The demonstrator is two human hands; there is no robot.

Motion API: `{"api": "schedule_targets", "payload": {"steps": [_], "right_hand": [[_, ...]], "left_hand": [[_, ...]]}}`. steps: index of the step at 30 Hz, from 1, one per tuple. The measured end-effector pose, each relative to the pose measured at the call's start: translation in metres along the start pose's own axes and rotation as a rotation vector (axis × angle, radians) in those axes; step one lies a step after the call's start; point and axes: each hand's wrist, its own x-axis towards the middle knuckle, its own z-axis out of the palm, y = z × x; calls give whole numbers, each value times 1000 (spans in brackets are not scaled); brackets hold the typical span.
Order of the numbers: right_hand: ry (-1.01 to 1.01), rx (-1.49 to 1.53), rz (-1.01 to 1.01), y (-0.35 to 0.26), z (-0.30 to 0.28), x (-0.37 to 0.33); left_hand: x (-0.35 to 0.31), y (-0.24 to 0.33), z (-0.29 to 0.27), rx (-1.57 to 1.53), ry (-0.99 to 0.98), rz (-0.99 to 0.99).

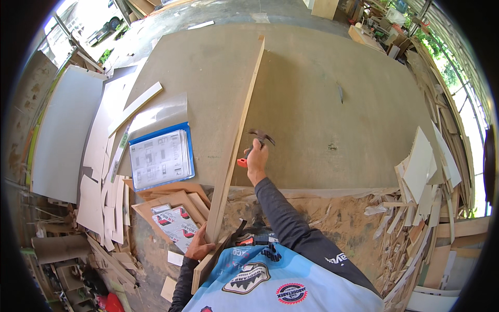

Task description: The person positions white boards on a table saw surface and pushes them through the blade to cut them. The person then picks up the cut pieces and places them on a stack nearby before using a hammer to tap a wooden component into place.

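Observation:
A claw hammer (261, 137) with a dark head and a red-and-black handle is in my right hand (257, 162), fingers closed round the handle, just right of a long board. This long wooden board (235, 148) stands on edge and runs away from me across a large flat panel (306, 104). Close to my body, its near end meets a second wooden board (204, 271) at an angle. At this corner my left hand (199, 246) grips the boards, its thumb against the wood; some of its fingers are partly hidden.
A blue folder (190, 151) with printed drawings lies on the panel's left, beside a white strip (136, 108). Board offcuts and a printed packet (176, 224) lie near my left hand. Scrap strips (416, 208) pile up at the right; white sheets (67, 135) lean at the left.

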Motion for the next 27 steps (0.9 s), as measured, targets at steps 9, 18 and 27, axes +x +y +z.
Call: {"api": "schedule_targets", "payload": {"steps": [9, 18, 27], "right_hand": [[-8, 7, 44, 17, 15, -32], [-20, 107, 110, 21, -12, -27], [219, 377, 183, 11, -61, 60]], "left_hand": [[-7, 15, 1, -81, -25, -42], [-6, 9, 8, -51, -47, -11], [-71, -3, 4, -16, -142, -66]]}}
